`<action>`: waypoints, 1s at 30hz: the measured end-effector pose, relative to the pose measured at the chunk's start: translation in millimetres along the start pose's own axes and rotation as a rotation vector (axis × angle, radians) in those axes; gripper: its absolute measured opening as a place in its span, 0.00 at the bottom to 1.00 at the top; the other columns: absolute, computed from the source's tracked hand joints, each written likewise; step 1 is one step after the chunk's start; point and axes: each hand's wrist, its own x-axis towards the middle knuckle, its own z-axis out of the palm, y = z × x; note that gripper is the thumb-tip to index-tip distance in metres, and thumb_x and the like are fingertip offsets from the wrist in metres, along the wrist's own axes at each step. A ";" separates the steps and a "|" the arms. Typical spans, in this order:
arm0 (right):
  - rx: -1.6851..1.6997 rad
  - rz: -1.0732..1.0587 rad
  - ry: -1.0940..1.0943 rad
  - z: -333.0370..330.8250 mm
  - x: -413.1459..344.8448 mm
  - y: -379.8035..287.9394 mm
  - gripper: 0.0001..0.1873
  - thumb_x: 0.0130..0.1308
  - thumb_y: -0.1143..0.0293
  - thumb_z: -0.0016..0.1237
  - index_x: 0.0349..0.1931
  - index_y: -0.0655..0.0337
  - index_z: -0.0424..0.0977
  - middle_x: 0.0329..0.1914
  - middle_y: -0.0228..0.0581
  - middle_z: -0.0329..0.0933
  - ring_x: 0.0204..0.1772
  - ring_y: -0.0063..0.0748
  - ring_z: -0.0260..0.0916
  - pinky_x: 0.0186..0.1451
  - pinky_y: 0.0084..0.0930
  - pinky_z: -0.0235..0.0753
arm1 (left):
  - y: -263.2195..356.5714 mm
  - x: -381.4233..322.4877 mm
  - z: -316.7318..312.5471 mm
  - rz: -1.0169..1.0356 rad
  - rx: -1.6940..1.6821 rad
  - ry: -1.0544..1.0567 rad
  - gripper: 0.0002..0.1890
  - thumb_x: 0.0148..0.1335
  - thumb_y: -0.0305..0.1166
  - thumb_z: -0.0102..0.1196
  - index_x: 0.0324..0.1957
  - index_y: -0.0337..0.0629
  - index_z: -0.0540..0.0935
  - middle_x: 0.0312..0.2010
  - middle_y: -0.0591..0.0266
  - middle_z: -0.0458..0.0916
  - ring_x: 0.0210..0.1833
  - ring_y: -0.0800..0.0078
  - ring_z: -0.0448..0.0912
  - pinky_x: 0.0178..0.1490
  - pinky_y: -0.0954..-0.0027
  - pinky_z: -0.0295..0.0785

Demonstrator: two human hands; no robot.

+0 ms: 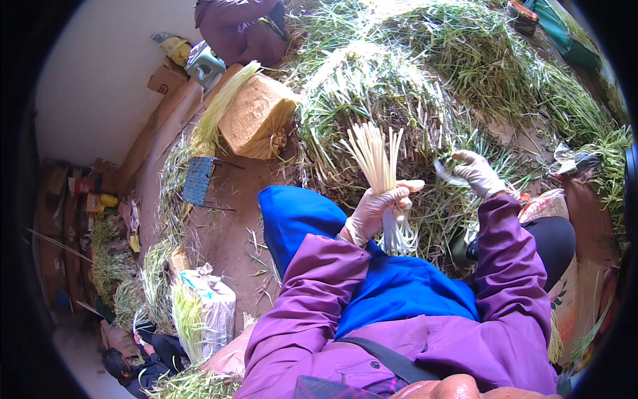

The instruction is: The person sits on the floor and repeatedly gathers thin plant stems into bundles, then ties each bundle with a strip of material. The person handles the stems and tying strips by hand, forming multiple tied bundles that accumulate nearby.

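My left hand, in a pale thin glove, is closed around a bundle of pale plant stalks above the blue cloth on my lap. The stalks fan out beyond the fist, and their thin whitish ends hang below it. To the right, my right hand, gloved too, is raised with its fingers bent near a curved, shiny, blade-like piece. A green scrap shows at its fingertips. A big heap of green stalks lies just beyond both hands.
A wrapped tan block carries a pale green bundle. Near it stands a low stool with a woven blue seat. A plastic-wrapped package stands at lower left. One person sits at the top, another at bottom left. A printed sack is at right.
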 end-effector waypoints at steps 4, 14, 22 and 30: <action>-0.037 -0.017 -0.029 20.4 -2.4 -12.8 0.27 0.56 0.70 0.60 0.57 0.61 0.71 0.52 0.40 0.76 0.52 0.28 0.71 0.57 0.24 0.68 | -1.3 -1.7 -3.4 -0.029 0.060 0.049 0.19 0.63 0.32 0.56 0.51 0.25 0.76 0.48 0.46 0.80 0.31 0.80 0.76 0.32 0.77 0.73; 0.631 -0.027 -0.655 76.8 -50.5 -110.1 0.32 0.58 0.60 0.57 0.61 0.63 0.64 0.54 0.43 0.74 0.53 0.34 0.74 0.56 0.29 0.73 | -23.2 -6.6 26.2 -0.188 0.124 -0.086 0.15 0.60 0.33 0.58 0.46 0.33 0.77 0.35 0.52 0.82 0.26 0.72 0.79 0.31 0.67 0.78; 0.741 0.048 -0.580 78.0 -82.9 -136.4 0.17 0.55 0.67 0.61 0.42 0.65 0.73 0.34 0.38 0.76 0.37 0.32 0.76 0.42 0.30 0.77 | -38.8 -10.5 45.4 0.029 0.143 -0.564 0.20 0.62 0.36 0.58 0.53 0.35 0.75 0.39 0.54 0.81 0.35 0.68 0.81 0.38 0.68 0.76; 0.882 0.055 -0.722 71.2 -85.6 -151.6 0.22 0.56 0.64 0.60 0.46 0.68 0.70 0.34 0.41 0.76 0.37 0.41 0.78 0.43 0.40 0.79 | -27.8 -40.0 96.5 -0.198 0.186 -0.431 0.14 0.66 0.35 0.51 0.44 0.33 0.78 0.29 0.59 0.80 0.10 0.78 0.68 0.21 0.74 0.72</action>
